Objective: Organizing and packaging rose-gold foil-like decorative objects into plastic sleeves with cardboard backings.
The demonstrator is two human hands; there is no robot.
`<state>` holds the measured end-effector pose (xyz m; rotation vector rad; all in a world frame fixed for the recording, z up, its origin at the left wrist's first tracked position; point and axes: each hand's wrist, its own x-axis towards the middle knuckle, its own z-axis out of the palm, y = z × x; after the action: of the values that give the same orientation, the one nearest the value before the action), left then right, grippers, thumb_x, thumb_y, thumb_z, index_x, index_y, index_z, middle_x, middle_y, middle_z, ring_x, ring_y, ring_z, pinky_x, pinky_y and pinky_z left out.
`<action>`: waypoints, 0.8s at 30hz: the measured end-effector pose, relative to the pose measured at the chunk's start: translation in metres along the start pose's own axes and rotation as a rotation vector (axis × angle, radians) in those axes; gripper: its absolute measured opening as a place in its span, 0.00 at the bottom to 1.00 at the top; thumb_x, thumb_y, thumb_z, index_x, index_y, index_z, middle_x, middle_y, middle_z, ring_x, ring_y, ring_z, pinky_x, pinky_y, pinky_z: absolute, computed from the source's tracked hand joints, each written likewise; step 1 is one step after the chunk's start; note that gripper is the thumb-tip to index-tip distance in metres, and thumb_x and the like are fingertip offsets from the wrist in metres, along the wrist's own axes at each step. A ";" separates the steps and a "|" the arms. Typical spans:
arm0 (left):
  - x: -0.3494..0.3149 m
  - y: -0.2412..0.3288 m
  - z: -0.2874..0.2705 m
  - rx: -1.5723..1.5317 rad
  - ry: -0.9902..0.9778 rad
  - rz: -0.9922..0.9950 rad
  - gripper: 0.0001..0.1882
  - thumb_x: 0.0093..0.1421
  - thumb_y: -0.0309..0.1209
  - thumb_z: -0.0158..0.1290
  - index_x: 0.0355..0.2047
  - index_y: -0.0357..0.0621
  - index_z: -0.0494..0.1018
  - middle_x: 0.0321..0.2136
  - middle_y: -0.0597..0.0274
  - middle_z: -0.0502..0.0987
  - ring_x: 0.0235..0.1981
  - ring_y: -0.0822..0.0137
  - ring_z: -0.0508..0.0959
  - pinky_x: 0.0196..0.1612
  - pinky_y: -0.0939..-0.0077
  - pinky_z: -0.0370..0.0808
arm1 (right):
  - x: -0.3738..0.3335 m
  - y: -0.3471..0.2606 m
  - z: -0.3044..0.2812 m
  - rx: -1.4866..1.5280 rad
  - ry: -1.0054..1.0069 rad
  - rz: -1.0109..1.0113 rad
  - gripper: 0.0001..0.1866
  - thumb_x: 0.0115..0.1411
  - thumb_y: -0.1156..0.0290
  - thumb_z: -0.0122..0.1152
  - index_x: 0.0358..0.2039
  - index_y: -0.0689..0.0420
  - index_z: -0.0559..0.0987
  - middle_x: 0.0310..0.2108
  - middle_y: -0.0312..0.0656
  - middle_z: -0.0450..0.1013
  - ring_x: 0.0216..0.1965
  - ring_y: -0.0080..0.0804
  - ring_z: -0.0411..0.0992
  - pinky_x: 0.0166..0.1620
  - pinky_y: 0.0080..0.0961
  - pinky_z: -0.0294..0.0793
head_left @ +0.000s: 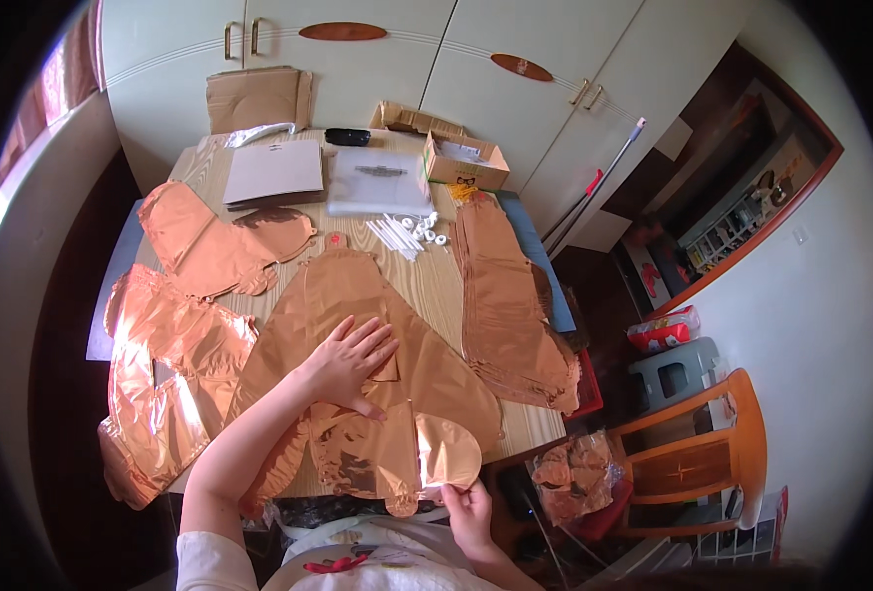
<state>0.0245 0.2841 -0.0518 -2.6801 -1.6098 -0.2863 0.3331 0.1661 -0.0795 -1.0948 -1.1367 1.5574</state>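
A large flat copper-coloured foil balloon (333,286) lies across the middle of the table, its narrow tabbed end pointing away from me. My left hand (350,362) rests palm down on it, fingers stretched out. At the near edge, my right hand (469,507) pinches the rim of a shiny rounded foil part between thumb and fingers. Whether that part belongs to the same balloon or a layer beneath, I cannot tell. More crinkled foil balloons (210,241) spread out on the left. To the right lies a neat pile of flat foil balloons (501,295).
White sticks (392,238) and small white cups (425,230) lie beyond the balloon. Farther back are a grey flat stack (274,169), a clear plastic pack (378,182) and an open carton (466,160). A wooden chair (683,458) and grey stool (675,376) stand right.
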 end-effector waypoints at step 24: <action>-0.003 0.000 -0.001 0.004 0.001 -0.017 0.65 0.39 0.77 0.50 0.67 0.42 0.54 0.66 0.48 0.56 0.69 0.50 0.53 0.68 0.46 0.48 | 0.064 -0.036 0.014 -1.205 -0.506 -0.737 0.23 0.60 0.69 0.60 0.55 0.61 0.72 0.57 0.48 0.69 0.60 0.45 0.66 0.64 0.46 0.60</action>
<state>0.0234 0.2815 -0.0510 -2.6643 -1.6318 -0.2846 0.3113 0.2317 -0.0511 -0.7574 -2.6162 0.4523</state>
